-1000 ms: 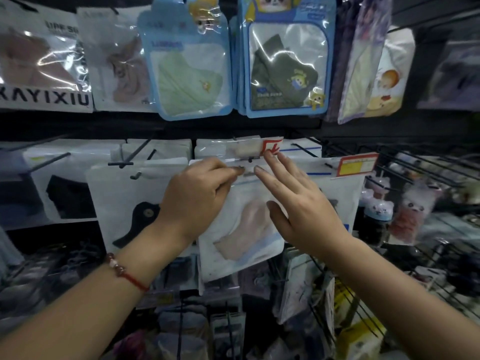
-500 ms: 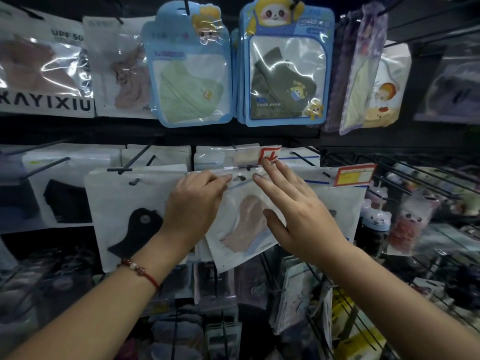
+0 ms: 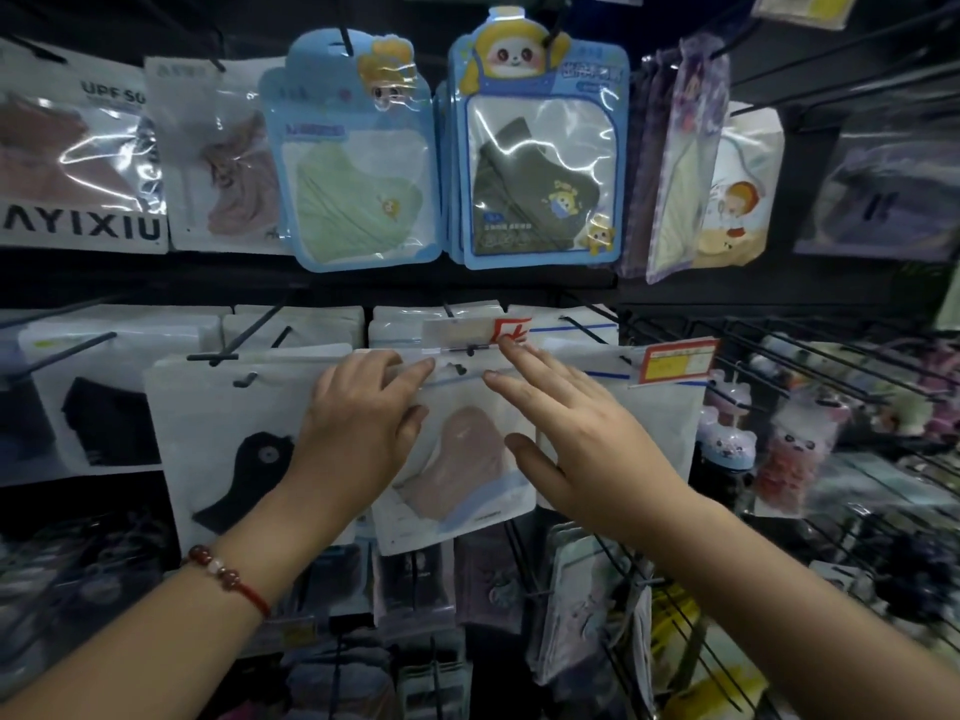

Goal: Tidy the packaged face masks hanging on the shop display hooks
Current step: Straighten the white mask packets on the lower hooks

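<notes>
Partly hidden behind hands [image 3: 358, 433]: pink mask pack [image 3: 457, 470]

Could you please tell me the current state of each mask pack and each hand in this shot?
Pink mask pack: tilted, top edge at its hook, not hanging straight.
Left hand: fingers pinching the pink pack's top edge.
Right hand: open, fingers spread flat over the pack.
Black mask pack: hanging on its hook, partly behind the left hand.
Green mask pack: hanging straight.
Dark olive mask pack: hanging straight, in front of a stack.
</notes>
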Action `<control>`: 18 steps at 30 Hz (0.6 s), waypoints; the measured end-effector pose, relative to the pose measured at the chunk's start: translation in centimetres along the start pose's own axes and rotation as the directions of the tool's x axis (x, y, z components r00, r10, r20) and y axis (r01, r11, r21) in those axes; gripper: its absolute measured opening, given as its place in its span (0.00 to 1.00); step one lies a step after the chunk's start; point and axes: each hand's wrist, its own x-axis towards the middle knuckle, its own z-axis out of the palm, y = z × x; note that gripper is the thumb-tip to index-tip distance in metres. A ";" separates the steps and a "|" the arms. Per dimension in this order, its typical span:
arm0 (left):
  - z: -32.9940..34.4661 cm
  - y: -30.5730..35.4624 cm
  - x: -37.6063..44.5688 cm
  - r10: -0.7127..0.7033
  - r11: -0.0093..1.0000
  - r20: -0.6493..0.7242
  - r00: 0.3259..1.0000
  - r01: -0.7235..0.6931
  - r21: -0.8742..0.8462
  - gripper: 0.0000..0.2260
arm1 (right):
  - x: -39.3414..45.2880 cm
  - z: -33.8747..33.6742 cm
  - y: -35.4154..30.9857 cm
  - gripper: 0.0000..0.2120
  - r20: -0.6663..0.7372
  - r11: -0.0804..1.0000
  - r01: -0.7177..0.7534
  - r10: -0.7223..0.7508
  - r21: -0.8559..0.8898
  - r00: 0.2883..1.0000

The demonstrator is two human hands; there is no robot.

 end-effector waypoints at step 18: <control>-15.5 0.6 1.9 -0.156 0.951 0.364 0.918 0.041 0.306 0.34 | 5.9 -12.8 -2.4 0.32 0.257 1.000 -0.018 0.011 0.024 0.966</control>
